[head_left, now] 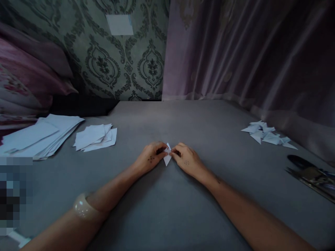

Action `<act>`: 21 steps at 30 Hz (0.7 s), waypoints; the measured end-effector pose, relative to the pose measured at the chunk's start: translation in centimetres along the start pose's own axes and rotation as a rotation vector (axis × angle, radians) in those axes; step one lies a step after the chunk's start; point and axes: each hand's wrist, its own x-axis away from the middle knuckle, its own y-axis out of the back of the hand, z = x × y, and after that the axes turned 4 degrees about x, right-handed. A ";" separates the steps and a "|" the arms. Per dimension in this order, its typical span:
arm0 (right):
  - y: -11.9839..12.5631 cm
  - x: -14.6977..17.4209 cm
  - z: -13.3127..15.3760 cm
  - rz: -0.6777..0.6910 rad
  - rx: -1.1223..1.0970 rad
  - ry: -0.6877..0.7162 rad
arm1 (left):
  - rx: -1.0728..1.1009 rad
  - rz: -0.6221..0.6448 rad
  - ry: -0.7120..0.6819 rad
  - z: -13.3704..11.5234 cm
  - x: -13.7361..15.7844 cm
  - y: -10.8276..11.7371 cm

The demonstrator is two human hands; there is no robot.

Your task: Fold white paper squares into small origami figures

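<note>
A small piece of folded white paper [166, 161], pointed at its top and bottom, is pinched between my two hands over the middle of the grey surface. My left hand [151, 155] grips its left side with thumb and fingers closed. On the right side, the thumb and fingertips of my right hand [186, 158] press together at the paper's edge. The fingers partly cover the paper, so its inner folds are hard to make out.
On the left lie a stack of large white sheets [62, 129] and a pile of smaller paper pieces [91, 136]. Several folded paper shapes [272, 137] sit at the right, behind dark-handled metal tools [309, 172]. A curtain [222, 52] borders the grey surface [167, 118].
</note>
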 end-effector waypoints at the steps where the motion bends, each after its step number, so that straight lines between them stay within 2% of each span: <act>1: 0.0 0.0 0.0 0.000 -0.004 -0.006 | 0.018 -0.005 0.005 0.0 0.0 -0.2; 9: 0.2 0.4 0.3 -0.077 -0.175 -0.118 | 0.107 -0.003 0.050 0.4 -0.3 -0.4; 21: -0.4 0.9 1.1 -0.114 -0.161 -0.068 | 0.101 0.000 0.057 -0.2 -0.1 0.0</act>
